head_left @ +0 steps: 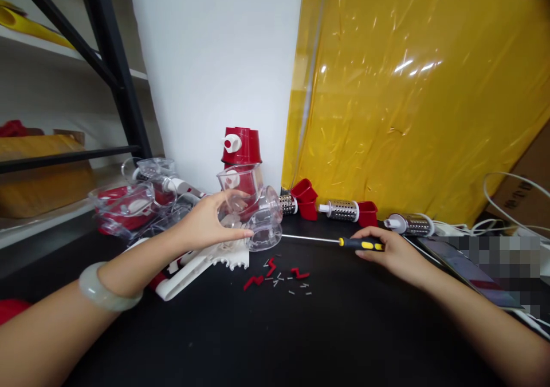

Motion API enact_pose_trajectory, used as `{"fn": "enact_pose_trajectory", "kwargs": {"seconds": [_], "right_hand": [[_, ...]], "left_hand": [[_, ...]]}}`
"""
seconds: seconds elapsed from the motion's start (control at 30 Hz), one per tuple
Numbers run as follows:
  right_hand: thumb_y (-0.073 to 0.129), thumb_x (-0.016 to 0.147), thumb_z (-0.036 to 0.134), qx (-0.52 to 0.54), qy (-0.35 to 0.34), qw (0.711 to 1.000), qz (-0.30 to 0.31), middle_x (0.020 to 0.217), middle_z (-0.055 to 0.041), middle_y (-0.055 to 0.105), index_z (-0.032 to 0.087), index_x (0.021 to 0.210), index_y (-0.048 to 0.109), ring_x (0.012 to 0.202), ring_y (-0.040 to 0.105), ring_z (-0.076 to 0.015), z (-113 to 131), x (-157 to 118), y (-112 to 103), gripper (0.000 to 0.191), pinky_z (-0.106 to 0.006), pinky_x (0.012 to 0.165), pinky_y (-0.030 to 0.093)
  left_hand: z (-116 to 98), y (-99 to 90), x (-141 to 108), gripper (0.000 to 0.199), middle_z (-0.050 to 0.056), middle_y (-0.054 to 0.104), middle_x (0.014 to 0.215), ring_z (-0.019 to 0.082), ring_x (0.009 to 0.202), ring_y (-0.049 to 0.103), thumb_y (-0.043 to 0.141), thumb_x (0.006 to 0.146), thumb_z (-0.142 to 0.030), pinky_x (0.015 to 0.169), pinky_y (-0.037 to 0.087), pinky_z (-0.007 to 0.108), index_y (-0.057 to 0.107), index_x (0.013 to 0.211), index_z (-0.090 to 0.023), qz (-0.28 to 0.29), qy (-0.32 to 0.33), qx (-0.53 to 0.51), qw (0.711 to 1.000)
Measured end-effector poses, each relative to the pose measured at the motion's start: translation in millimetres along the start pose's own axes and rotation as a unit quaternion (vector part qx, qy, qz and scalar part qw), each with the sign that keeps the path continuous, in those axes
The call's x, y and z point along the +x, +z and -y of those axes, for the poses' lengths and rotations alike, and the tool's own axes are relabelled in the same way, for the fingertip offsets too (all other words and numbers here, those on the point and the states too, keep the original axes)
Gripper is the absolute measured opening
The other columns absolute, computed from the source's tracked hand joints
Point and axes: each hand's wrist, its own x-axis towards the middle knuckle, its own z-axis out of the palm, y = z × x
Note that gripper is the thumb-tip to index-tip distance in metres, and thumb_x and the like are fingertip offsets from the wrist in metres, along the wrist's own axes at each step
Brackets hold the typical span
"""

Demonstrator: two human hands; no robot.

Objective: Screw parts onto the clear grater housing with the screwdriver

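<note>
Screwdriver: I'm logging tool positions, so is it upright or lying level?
Roughly level: the right hand grips the handle of the screwdriver, and its shaft runs sideways to the clear plastic housing.

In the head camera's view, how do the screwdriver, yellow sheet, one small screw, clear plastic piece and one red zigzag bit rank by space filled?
1. Yellow sheet
2. Clear plastic piece, in the left hand
3. Screwdriver
4. Red zigzag bit
5. Small screw

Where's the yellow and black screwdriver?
Head view, right of centre: the screwdriver is in the right hand, its metal shaft pointing left at the clear plastic housing.
</note>
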Motion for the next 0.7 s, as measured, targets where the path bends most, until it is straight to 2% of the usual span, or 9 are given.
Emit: {"fn": "enact_pose_trajectory", "kwargs": {"seconds": [0.1,0.23,0.33,0.47,0.57,0.7], "right_hand": [[0.073,0.067,0.03,-0.003,-0.001,1.0,-0.007,0.081,0.0011,0.071,0.024,0.088,0.071,0.073,0.061,-0.021,0.4,-0.2,-1.4,0.022,-0.032,0.071,0.044],[0.074,0.066,0.032,0.011,-0.004,1.0,-0.013,0.08,0.0005,0.071,0.023,0.086,0.071,0.074,0.062,-0.0217,2.0,-0.2,-3.0,0.022,-0.033,0.071,0.045],[0.075,0.065,0.035,0.03,-0.007,0.999,-0.018,0.08,0.0,0.07,0.023,0.086,0.071,0.072,0.061,-0.0212,3.1,-0.5,-3.9,0.024,-0.033,0.07,0.045],[0.077,0.066,0.041,0.079,-0.015,0.996,-0.025,0.084,-0.0013,0.07,0.023,0.089,0.069,0.075,0.062,-0.0217,1.9,-1.3,-3.4,0.03,-0.033,0.07,0.047],[0.077,0.067,0.044,0.1,-0.019,0.994,-0.034,0.086,-0.0017,0.069,0.024,0.09,0.069,0.077,0.062,-0.0221,0.7,-2.1,-0.7,0.032,-0.033,0.07,0.047],[0.078,0.066,0.044,0.102,-0.018,0.994,-0.027,0.084,-0.0011,0.068,0.024,0.09,0.069,0.076,0.061,-0.0212,1.0,-3.6,3.9,0.033,-0.032,0.07,0.047]], "left_hand": [[2.3,-0.3,0.4,0.067,0.009,0.066,0.12,0.032,0.106,0.063,0.081,0.065,-0.046,0.09,0.051,0.044,0.057,0.124,-0.025,-0.015,0.005,0.005,1.0],[3.2,2.1,-0.3,0.067,0.01,0.067,0.117,0.033,0.103,0.064,0.083,0.062,-0.043,0.094,0.05,0.049,0.059,0.122,-0.025,-0.048,-0.006,-0.013,0.999],[-0.5,7.2,-0.9,0.068,0.012,0.067,0.119,0.033,0.107,0.064,0.084,0.062,-0.04,0.098,0.049,0.05,0.057,0.122,-0.022,-0.076,-0.019,-0.131,0.988],[-11.4,13.2,-0.3,0.067,0.015,0.069,0.113,0.032,0.107,0.066,0.085,0.061,-0.038,0.097,0.05,0.049,0.053,0.117,-0.017,-0.118,-0.074,-0.3,0.944],[-18.3,13.9,0.3,0.063,0.013,0.069,0.108,0.032,0.107,0.065,0.085,0.061,-0.039,0.095,0.052,0.048,0.055,0.112,-0.016,-0.138,-0.094,-0.335,0.927],[-22.1,13.3,-0.4,0.063,0.013,0.066,0.111,0.031,0.112,0.063,0.084,0.062,-0.038,0.096,0.052,0.046,0.054,0.113,-0.016,-0.143,-0.1,-0.349,0.921]]}}
